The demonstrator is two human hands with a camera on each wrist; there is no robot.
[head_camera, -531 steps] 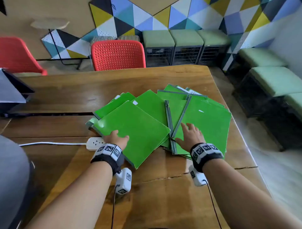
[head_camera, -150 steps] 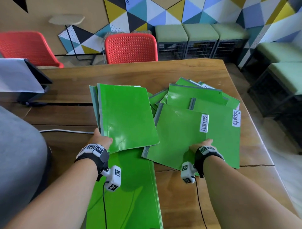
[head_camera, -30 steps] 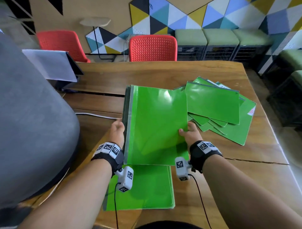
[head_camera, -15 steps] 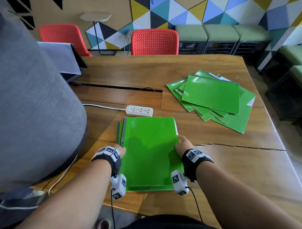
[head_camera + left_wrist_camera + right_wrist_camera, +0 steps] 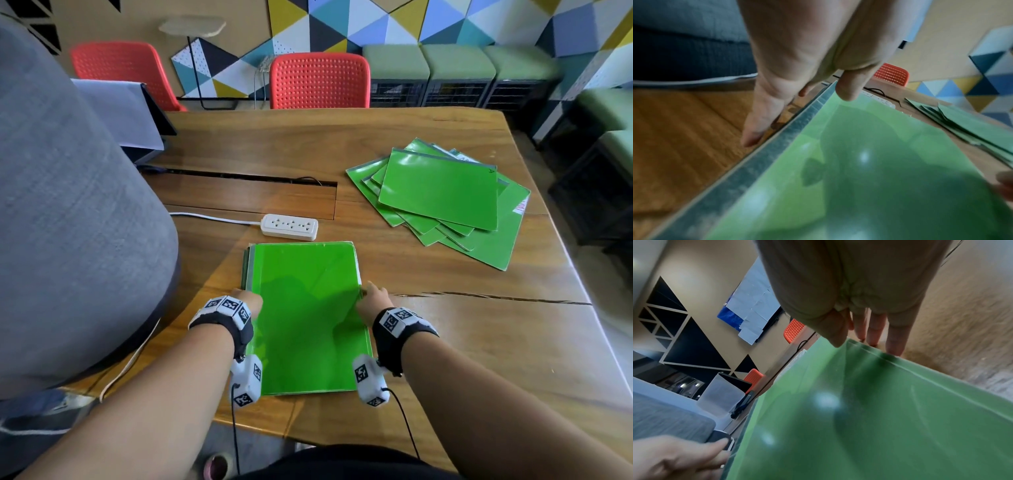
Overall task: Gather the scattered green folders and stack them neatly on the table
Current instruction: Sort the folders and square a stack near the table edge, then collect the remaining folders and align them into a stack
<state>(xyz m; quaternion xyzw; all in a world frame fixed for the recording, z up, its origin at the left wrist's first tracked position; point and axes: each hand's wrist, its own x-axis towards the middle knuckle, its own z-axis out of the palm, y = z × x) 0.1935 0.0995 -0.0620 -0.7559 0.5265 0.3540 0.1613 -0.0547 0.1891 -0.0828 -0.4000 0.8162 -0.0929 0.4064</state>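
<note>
A squared stack of green folders (image 5: 305,315) lies flat on the wooden table (image 5: 479,342) near its front edge. My left hand (image 5: 250,299) rests against the stack's left, grey-spined side. In the left wrist view its fingers (image 5: 756,129) lie straight on the table along the spine and the thumb touches the top cover (image 5: 869,178). My right hand (image 5: 374,296) is at the stack's right side, with straight fingers (image 5: 896,344) beside the edge and the thumb on the top cover (image 5: 879,410). Several loose green folders (image 5: 442,198) lie fanned out at the far right.
A white power strip (image 5: 289,226) with its cord lies just beyond the stack. A grey cushioned seat back (image 5: 68,205) crowds the left. A cable slot (image 5: 239,178) crosses the table's middle. Red chairs (image 5: 318,80) and green stools (image 5: 455,65) stand behind.
A second ago both hands held a bundle of folders in the air. It now lies on the folders near the front edge, and the stack's sides line up more closely than half a second ago.
</note>
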